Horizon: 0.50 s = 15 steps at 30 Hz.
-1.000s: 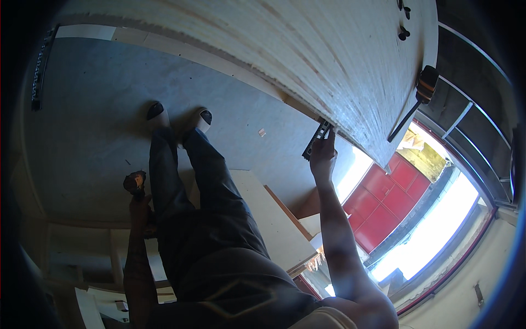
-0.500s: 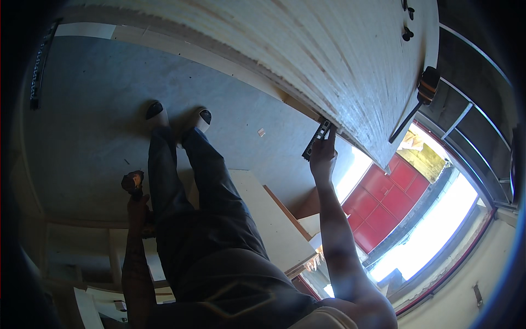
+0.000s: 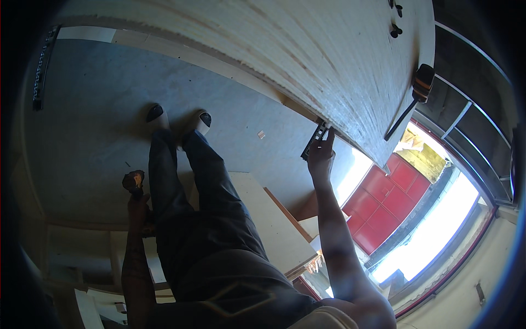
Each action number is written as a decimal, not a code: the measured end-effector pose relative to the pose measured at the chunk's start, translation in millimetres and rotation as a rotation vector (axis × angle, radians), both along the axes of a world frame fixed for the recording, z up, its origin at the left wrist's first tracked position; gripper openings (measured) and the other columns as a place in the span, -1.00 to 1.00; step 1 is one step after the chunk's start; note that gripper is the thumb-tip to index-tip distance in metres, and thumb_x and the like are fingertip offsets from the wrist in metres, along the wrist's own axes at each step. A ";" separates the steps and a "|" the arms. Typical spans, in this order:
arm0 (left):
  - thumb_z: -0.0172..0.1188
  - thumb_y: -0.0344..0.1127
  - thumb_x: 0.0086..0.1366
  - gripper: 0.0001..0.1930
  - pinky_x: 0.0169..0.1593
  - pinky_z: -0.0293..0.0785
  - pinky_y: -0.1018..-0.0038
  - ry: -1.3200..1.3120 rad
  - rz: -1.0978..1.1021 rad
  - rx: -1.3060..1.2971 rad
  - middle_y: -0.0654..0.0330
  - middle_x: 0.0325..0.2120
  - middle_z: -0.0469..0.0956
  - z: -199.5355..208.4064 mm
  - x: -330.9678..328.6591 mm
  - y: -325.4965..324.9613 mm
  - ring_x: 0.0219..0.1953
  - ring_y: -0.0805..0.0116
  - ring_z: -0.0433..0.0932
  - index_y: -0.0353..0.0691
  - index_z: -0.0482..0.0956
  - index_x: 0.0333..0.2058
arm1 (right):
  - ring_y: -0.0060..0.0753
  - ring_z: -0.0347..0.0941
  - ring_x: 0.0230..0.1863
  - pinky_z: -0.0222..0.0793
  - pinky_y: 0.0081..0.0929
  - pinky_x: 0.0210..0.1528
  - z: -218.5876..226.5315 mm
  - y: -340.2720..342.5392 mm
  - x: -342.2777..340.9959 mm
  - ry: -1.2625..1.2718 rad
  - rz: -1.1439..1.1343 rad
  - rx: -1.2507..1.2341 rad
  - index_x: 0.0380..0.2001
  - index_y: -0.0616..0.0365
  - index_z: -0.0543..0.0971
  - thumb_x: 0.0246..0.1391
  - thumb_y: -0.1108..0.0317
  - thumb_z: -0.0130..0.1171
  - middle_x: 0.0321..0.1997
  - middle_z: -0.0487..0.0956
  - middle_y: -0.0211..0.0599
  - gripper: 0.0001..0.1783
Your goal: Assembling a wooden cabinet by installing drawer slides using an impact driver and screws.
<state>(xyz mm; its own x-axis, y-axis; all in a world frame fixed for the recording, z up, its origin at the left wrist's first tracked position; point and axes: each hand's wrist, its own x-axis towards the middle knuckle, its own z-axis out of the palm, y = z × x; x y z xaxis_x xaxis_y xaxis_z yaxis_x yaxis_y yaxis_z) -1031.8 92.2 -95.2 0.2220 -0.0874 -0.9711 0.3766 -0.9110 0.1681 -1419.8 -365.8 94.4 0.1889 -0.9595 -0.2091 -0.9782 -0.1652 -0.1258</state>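
My left hand (image 3: 138,207), low beside my leg, is closed around the grip of a cordless drill (image 3: 133,182) with a dark and orange body. Further up and to the right, my right hand (image 3: 322,159) is closed on a short dark metal drawer slide (image 3: 313,143). The slide's upper end meets the underside of the edge of a pale wooden panel (image 3: 307,71); whether it is fastened there I cannot tell. Part of the slide is hidden by my fingers.
On the panel lie several small dark pieces of hardware (image 3: 395,30) and a black and orange handled tool (image 3: 423,82) with a dark shaft. Another dark rail (image 3: 45,68) is at the far left. A pale board (image 3: 263,219) stands beside my legs, and a red door (image 3: 378,203) shows outside.
The view has shifted slightly, and the panel and tool appear a little further left. Both hands keep their holds, with the right hand nearly in the same place.
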 end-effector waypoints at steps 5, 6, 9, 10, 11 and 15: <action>0.34 -0.22 0.21 -0.68 -0.48 0.41 0.35 -0.080 -0.051 -0.093 0.22 -0.58 0.52 6.1 -0.5 0.5 -0.60 0.42 0.50 -0.34 0.56 -0.19 | -0.08 0.70 -0.36 0.59 -0.21 -0.40 -1.7 3.0 5.6 -0.053 -0.220 0.068 0.48 0.20 0.00 0.28 0.31 0.23 -0.17 0.66 0.14 -0.14; 0.34 -0.22 0.21 -0.67 -0.47 0.42 0.33 -0.075 -0.060 -0.096 0.21 -0.57 0.53 10.7 -0.2 -4.6 -0.60 0.40 0.51 -0.35 0.57 -0.17 | -0.08 0.70 -0.36 0.59 -0.21 -0.40 2.4 6.9 8.3 -0.071 -0.220 0.051 0.48 0.20 0.00 0.28 0.31 0.23 -0.17 0.66 0.14 -0.14; 0.33 -0.22 0.20 -0.64 -0.43 0.45 0.31 -0.055 -0.083 -0.088 0.15 -0.52 0.56 22.6 1.0 -25.2 -0.56 0.36 0.55 -0.36 0.58 -0.13 | -0.02 0.54 -0.22 0.50 -0.22 -0.27 24.0 30.4 29.8 -0.083 -0.205 -0.190 0.36 0.28 0.19 0.18 0.34 0.35 0.03 0.44 0.15 -0.21; 0.33 -0.22 0.20 -0.64 -0.43 0.45 0.31 -0.071 -0.084 -0.101 0.15 -0.52 0.56 23.6 4.2 -23.3 -0.56 0.36 0.55 -0.36 0.58 -0.13 | -0.02 0.54 -0.22 0.50 -0.22 -0.27 35.0 41.7 41.8 -0.100 -0.206 -0.203 0.36 0.28 0.19 0.18 0.34 0.35 0.03 0.44 0.15 -0.21; 0.33 -0.23 0.20 -0.64 -0.42 0.46 0.31 -0.099 -0.096 -0.131 0.14 -0.50 0.58 20.4 4.4 -19.0 -0.55 0.34 0.56 -0.37 0.58 -0.13 | -0.11 0.50 -0.22 0.48 -0.27 -0.27 44.5 52.7 51.1 -0.082 -0.088 -0.216 0.36 0.28 0.23 0.12 0.39 0.37 -0.07 0.46 0.04 -0.20; 0.34 -0.25 0.19 -0.66 -0.33 0.50 0.31 -0.341 -0.174 -0.231 0.11 -0.43 0.64 9.8 6.6 8.0 -0.47 0.30 0.62 -0.37 0.58 -0.15 | -0.35 0.46 -0.31 0.41 -0.46 -0.35 113.8 83.1 133.9 -0.442 0.258 -0.085 0.07 0.21 0.57 0.00 0.52 0.41 -0.26 0.50 -0.20 -0.49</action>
<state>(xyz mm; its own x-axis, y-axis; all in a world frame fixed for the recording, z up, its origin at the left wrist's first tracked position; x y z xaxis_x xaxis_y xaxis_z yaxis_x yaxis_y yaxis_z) -1025.2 100.2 -85.4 0.4892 -0.3580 -0.7953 0.1086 -0.8798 0.4628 -1285.9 -282.7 208.3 0.4739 -0.8803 0.0205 -0.7611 -0.4213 -0.4932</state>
